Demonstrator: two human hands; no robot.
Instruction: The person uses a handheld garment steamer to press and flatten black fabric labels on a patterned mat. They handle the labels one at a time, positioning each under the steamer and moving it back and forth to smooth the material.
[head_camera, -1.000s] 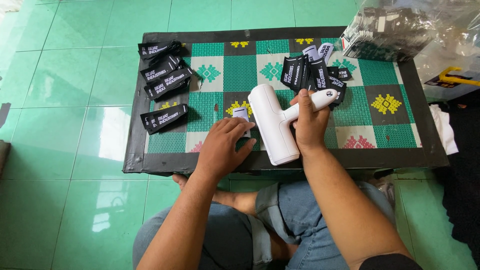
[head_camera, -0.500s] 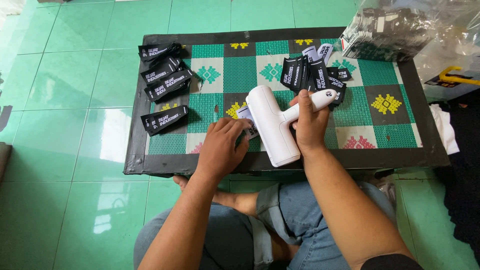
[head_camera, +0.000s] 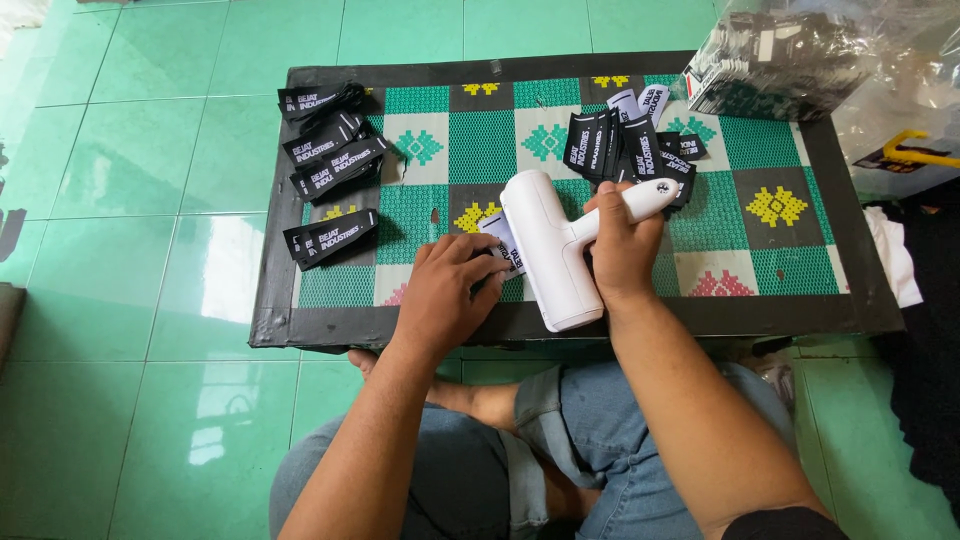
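I see a white handheld device (head_camera: 553, 250) in my right grip (head_camera: 622, 250), black labels (head_camera: 328, 236) with white lettering, a green-checked black-bordered desk (head_camera: 790, 255), green floor tiles (head_camera: 130, 150).

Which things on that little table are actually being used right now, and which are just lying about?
In use:
white handheld tool, held by the right hand
small label under the left hand

Lying about:
black label stacks
label pile
plastic bag
patterned table

Black labels (head_camera: 330, 160) stacked table-left; black-white pile (head_camera: 630, 145) centre — clear bag (head_camera: 790, 55) top-right.
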